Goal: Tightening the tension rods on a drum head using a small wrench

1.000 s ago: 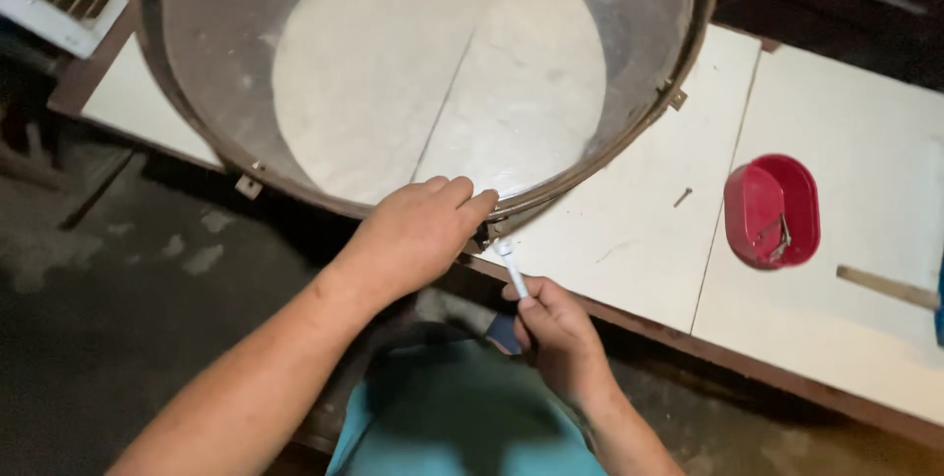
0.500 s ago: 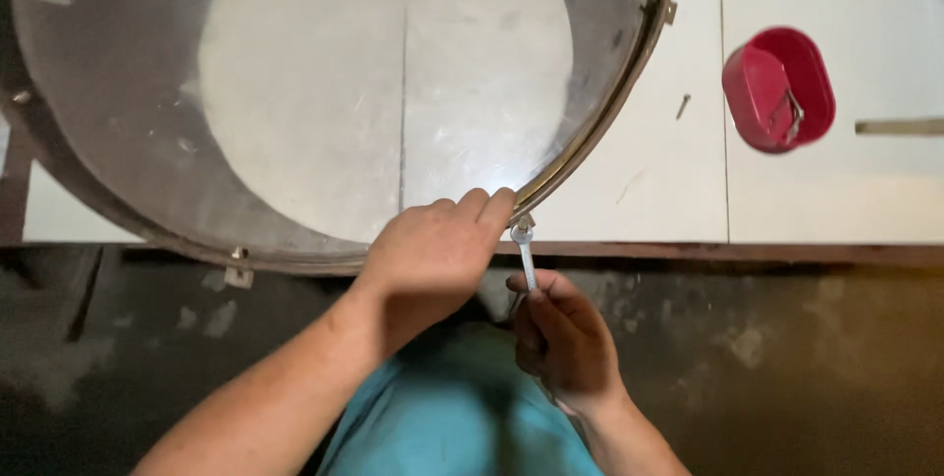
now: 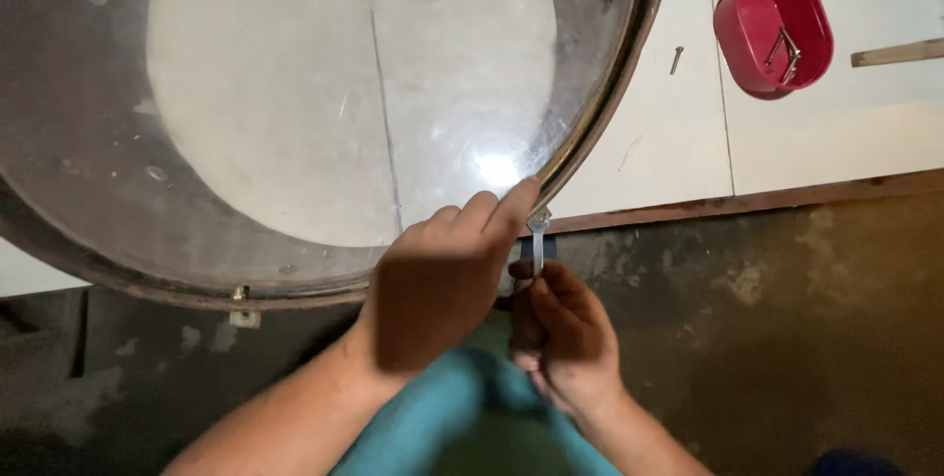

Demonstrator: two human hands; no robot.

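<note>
- My left hand (image 3: 438, 289) rests on the big drum's rim (image 3: 600, 112), grip loose, clamping nothing.
- My right hand (image 3: 560, 333) has its grip clamped on a small wrench (image 3: 537, 235) at the rim, over the desk (image 3: 678, 132) edge.

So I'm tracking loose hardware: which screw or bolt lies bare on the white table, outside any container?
The small lone screw between the drum's rim and the red tub. The other metal pieces sit inside that tub.
</note>
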